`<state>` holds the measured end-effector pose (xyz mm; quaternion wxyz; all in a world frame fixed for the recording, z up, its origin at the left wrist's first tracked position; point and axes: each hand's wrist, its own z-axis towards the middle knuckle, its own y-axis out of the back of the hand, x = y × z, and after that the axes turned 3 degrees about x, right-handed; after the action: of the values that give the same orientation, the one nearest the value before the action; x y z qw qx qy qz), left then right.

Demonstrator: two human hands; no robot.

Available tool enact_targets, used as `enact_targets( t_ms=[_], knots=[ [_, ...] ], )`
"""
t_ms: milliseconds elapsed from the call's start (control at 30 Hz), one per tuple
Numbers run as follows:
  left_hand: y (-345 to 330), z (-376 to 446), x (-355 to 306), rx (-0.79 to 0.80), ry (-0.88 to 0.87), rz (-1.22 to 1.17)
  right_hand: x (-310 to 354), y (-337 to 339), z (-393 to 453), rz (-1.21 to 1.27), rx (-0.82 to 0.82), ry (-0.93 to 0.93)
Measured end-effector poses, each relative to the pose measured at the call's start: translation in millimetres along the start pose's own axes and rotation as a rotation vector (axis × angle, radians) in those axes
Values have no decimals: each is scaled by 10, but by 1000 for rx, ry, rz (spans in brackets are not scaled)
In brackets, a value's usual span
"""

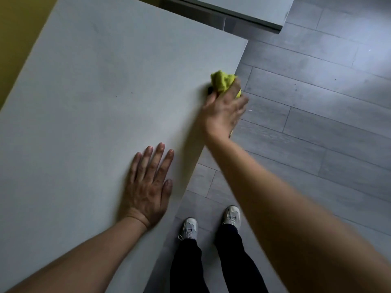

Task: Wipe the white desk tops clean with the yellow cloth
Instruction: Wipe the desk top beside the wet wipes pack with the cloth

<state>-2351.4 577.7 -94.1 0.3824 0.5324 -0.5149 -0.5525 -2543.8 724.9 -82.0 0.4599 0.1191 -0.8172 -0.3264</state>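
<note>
Head view, single frame. You stand at the right-hand long edge of the white desk (95, 92), looking down across its top.

Right hand (222, 112): your fingers are curled round the yellow cloth (223, 81), which is bunched into a wad. The hand and cloth sit at the desk's right edge, near the far right corner. Most of the wad shows beyond the knuckles; a small strip of yellow also shows below the wrist, at the desk edge. The cloth appears to be down on the surface, but the contact itself is hidden under the hand. The right forearm reaches in from the lower right, crossing over the floor.

Left hand (149, 185): flat, palm down on the desk top, fingers straight and slightly spread, holding nothing. It rests near the right edge, closer to you than the right hand, and the two hands are well apart.

Desk surface: pale, with faint smudges and two small dark specks (116, 95) toward the middle, left of the cloth.

Surroundings: a second white desk (254, 9) lies beyond the far corner, separated from the first by a gap. A yellow wall (17, 39) runs along the left side. The floor (317, 102) is grey plank. Your light-coloured shoes (189, 228) and dark trousers (186, 267) show just beside the desk edge, at the bottom of the frame.
</note>
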Motion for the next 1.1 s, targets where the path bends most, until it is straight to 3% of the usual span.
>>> enact_targets(
  t_ms=[200, 500, 733, 867, 1100],
  knots=[
    [-12, -4, 17, -25, -12, -10, 45, -28, 171, -50, -49, 29],
    [53, 10, 3, -76, -19, -93, -942, -256, -2097, 89, 75, 45],
    [29, -15, -14, -157, 20, -212, -579, -197, -1227, 7, 13, 23],
    [44, -82, 21, -114, 27, -240, -287, -96, -630, -54, -24, 38],
    [82, -1305, 446, 36, -66, -29, -433, -118, -974, -112, -61, 86]
  ],
)
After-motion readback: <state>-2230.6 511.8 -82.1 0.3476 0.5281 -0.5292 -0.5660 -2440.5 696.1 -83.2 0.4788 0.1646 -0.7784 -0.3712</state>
